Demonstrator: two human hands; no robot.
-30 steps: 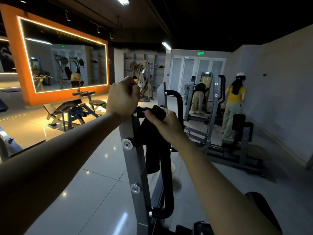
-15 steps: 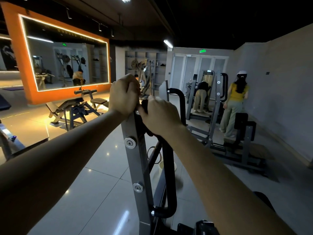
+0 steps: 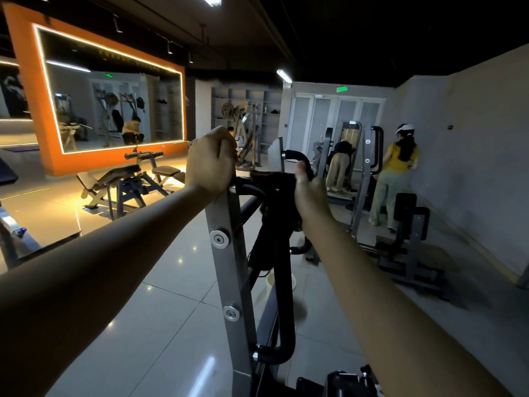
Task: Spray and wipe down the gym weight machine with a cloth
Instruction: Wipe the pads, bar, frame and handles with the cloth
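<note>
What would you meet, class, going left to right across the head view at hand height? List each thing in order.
Orange-framed mirror → bench → left hand → dark cloth → right hand → person in yellow top → grey wall.

left hand atop machine post | cloth right, apparently draped over handle

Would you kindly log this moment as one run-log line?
step: wiping | left hand: closed on top of grey upright | right hand: pressing dark cloth on black handle bar | spray bottle: not visible
</note>
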